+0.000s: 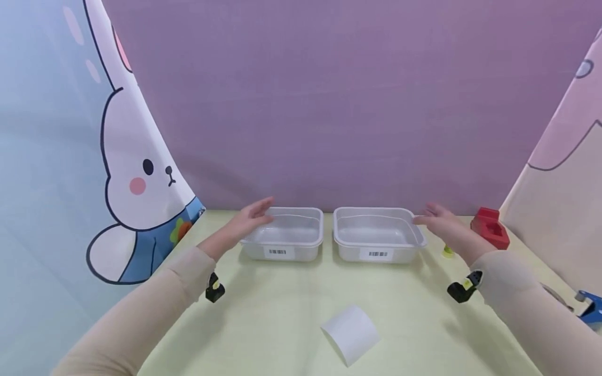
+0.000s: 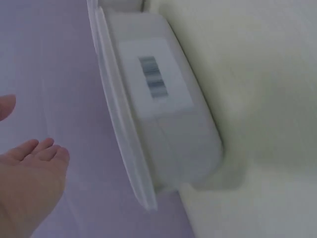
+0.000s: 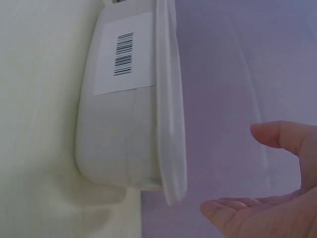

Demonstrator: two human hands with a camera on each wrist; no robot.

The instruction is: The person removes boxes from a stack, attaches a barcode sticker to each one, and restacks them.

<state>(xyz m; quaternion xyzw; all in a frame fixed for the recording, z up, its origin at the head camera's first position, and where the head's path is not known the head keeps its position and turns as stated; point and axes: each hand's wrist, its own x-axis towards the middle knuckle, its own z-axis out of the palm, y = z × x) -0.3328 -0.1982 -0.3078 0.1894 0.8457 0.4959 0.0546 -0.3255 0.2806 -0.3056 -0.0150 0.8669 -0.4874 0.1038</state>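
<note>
Two white plastic tubs stand side by side against the back wall, the left tub [image 1: 282, 253] and the right tub [image 1: 382, 254], each with a barcode label on its front. My left hand [image 1: 249, 220] hovers over the outer left rim of the left tub, fingers extended and holding nothing. At the outer right rim of the other tub is my right hand [image 1: 442, 222], thumb and fingers spread apart with nothing between them. In the right wrist view a gap shows between the fingertips [image 3: 218, 208] and the tub's rim. A curled white sheet [image 1: 351, 334] lies nearer me on the table.
Behind the right forearm sits a red plastic object [image 1: 490, 228], with a small yellow item [image 1: 448, 252] beside it. A blue-handled tool [image 1: 591, 308] lies at the right edge. A purple cloth wall [image 1: 357, 104] rises directly behind the tubs.
</note>
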